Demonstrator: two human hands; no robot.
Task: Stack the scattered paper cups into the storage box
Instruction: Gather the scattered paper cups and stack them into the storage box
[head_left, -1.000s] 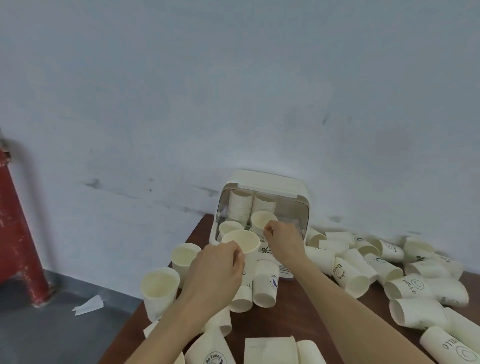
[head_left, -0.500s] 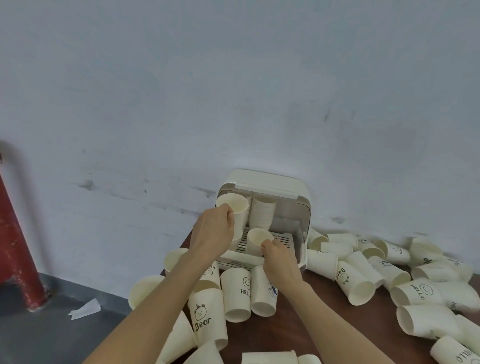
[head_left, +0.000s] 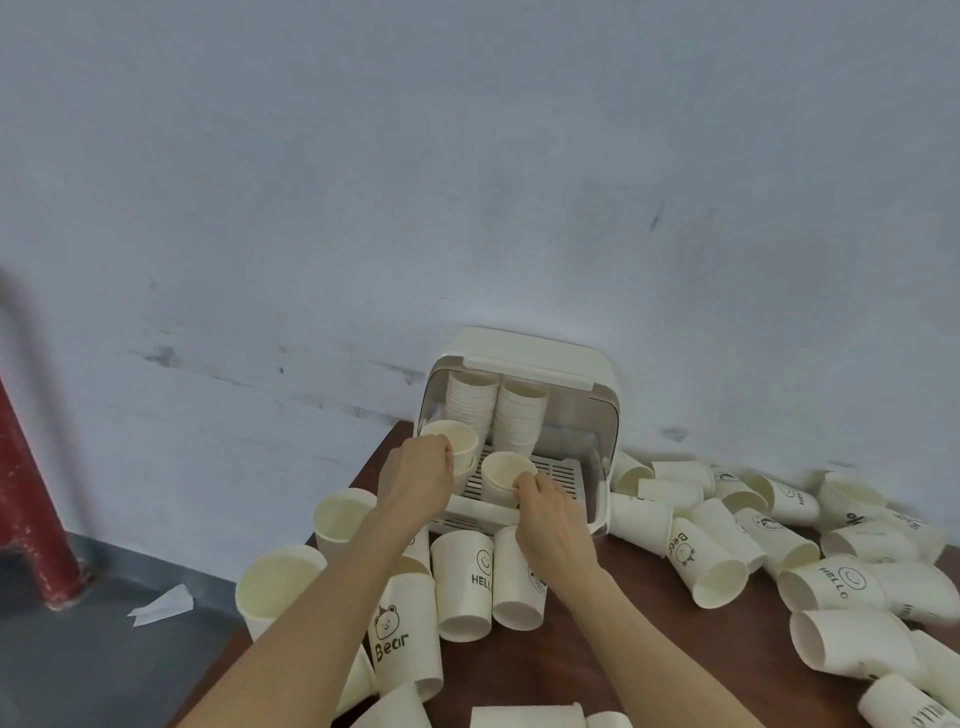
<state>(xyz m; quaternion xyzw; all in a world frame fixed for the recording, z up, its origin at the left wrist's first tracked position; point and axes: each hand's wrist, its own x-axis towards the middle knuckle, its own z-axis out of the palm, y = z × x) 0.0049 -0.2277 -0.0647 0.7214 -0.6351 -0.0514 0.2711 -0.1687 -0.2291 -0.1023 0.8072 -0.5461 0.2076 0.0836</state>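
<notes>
Since a moment ago the left hand (head_left: 415, 480) is lowering its paper cup (head_left: 451, 441) into the storage box (head_left: 524, 364) on the counter (head_left: 597, 660), grip pinching the rim, while the right hand (head_left: 545, 512) is apparently pinching another cup (head_left: 506, 470) there, both light, thin-walled and crushable.

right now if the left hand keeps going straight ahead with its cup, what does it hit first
Probably the left stack of cups inside the storage box. The left hand holds its cup just in front of that stack, though depth is hard to judge from the head view.
</notes>
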